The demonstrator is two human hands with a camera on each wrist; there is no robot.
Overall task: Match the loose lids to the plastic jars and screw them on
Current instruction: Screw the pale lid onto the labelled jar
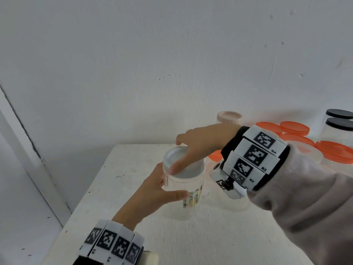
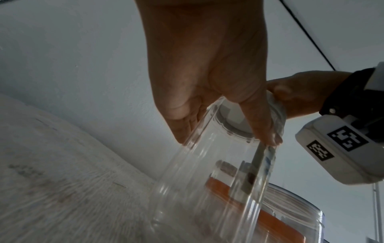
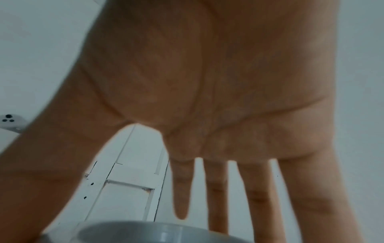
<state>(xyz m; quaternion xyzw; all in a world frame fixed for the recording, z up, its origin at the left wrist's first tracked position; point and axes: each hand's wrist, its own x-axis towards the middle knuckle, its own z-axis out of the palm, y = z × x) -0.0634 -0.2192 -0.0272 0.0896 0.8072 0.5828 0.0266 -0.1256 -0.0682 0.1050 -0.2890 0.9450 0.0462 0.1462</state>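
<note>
A tall clear plastic jar (image 1: 186, 205) with a printed label stands on the white table (image 1: 114, 188), left of centre in the head view. A white lid (image 1: 174, 156) sits on its mouth. My left hand (image 1: 172, 188) grips the jar's upper wall, thumb in front and fingers behind; the left wrist view shows that left hand (image 2: 226, 138) round the jar (image 2: 207, 189). My right hand (image 1: 176, 155) spans the lid from above, thumb on the near rim and fingers over the far rim. Spread fingers (image 3: 257, 197) hang over the lid (image 3: 135, 233) in the blurred right wrist view.
Several loose orange lids (image 1: 295, 128) lie at the back right beside two clear jars with black lids (image 1: 339, 123). A beige-lidded jar (image 1: 229, 117) stands by the wall. Another clear jar (image 1: 235, 203) sits under my right wrist. The table's left edge drops off nearby.
</note>
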